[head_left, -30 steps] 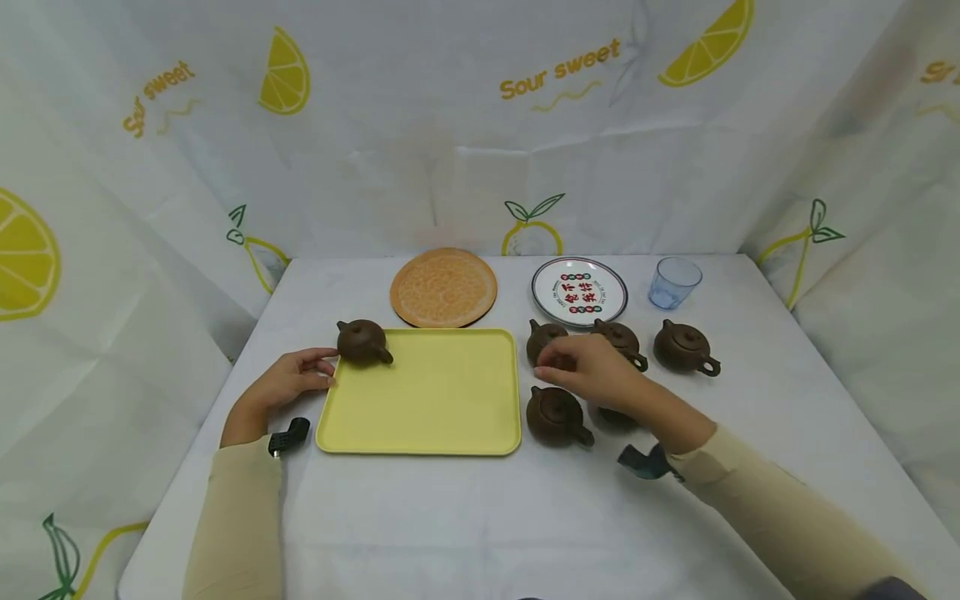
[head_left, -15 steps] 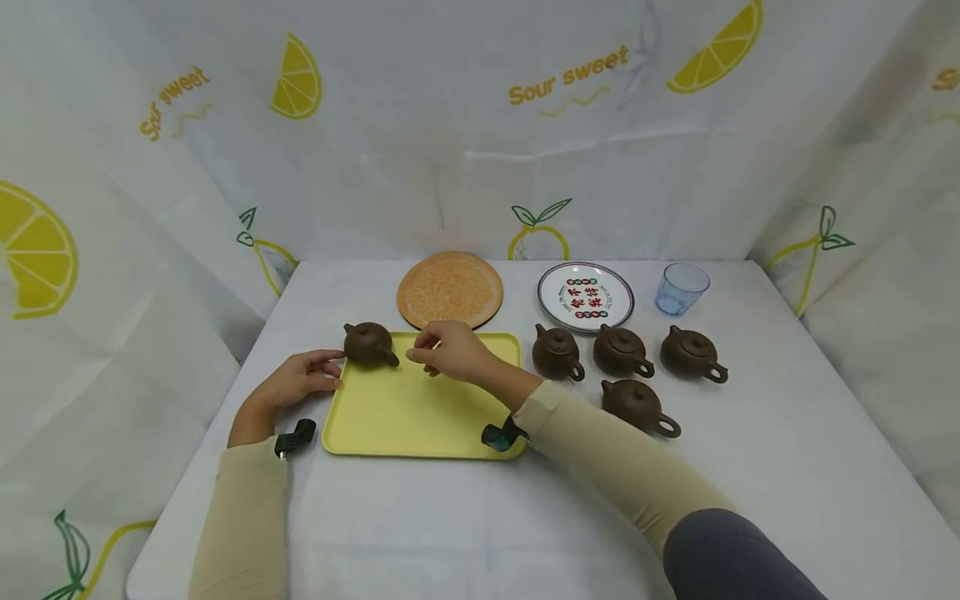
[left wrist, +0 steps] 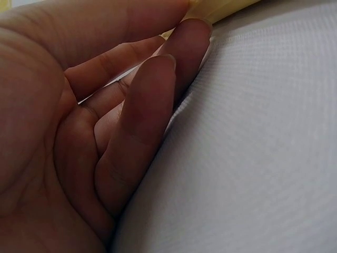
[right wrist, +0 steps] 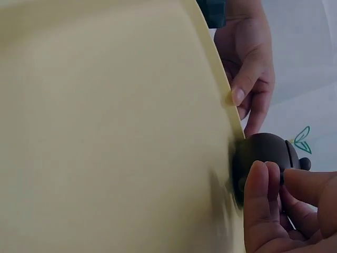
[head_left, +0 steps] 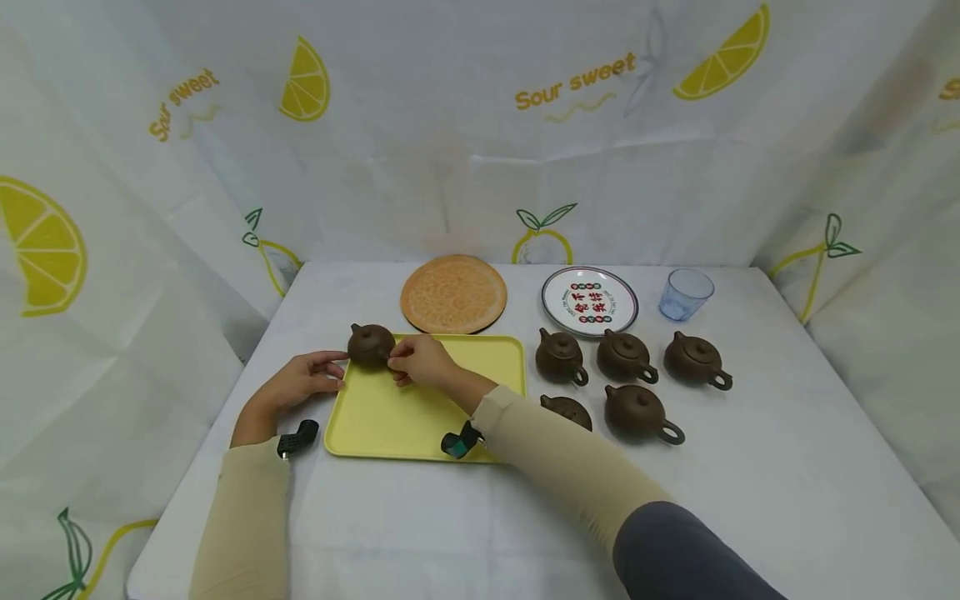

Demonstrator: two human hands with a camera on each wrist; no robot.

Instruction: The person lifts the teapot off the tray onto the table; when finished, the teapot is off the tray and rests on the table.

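Note:
A dark brown teapot sits at the far left corner of the yellow tray. My right hand pinches its handle between thumb and fingers, seen close up on the teapot in the right wrist view. At the tray's left edge is my left hand; its thumb lies on the rim and its fingers curl along the outer side, gripping the edge. The left wrist view has those fingers low against the white cloth, with a corner of the tray above.
To the tray's right stand several more brown teapots, one partly hidden by my right sleeve. Behind them are a printed white plate and a clear blue cup. A round tan mat lies behind the tray.
My right hand has swung left from the teapots on the right, across the tray, and now pinches the corner teapot's handle. My left hand has stayed at the tray's edge.

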